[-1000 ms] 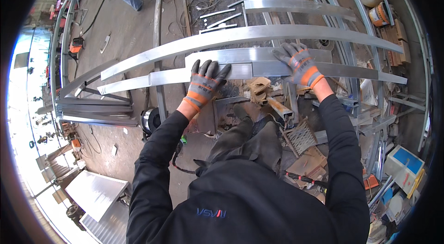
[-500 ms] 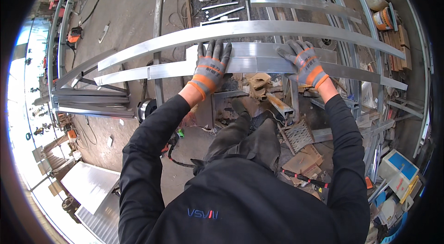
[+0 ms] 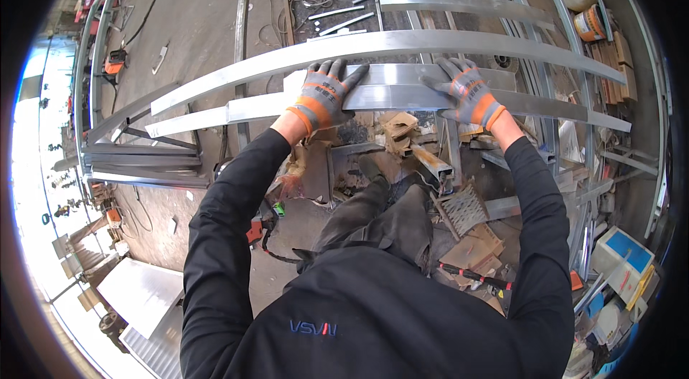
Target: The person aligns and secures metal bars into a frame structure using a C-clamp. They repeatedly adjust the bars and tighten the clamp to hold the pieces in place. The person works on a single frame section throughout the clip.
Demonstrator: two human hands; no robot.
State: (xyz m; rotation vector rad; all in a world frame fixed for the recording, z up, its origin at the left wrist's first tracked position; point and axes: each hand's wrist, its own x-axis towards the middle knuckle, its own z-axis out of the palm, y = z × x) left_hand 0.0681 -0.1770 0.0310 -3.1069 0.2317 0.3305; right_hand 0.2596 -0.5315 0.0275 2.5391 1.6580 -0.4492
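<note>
My left hand (image 3: 323,97), in a grey and orange work glove, lies across two silver metal bars (image 3: 395,97) set side by side. Its fingers reach toward the far bar, and it appears to grip the near one. Farther right, my right hand (image 3: 470,94), gloved alike, holds the same pair, with its thumb low by the near edge. The palms and undersides of the bars are hidden. Just beyond my fingertips runs a longer, wide metal bar (image 3: 402,41), which looks bowed in this view.
Another bar (image 3: 459,4) lies farther off. Steel rails (image 3: 246,41) run away across the floor. Dark metal lengths (image 3: 147,161) are stacked at left. Below are cardboard scraps (image 3: 398,131) and a perforated plate (image 3: 465,210); a white and blue box (image 3: 623,258) stands at right.
My left hand has shifted slightly, with its fingers more bent and its thumb side spread. My right hand has moved slightly left. The view has shifted a little.
</note>
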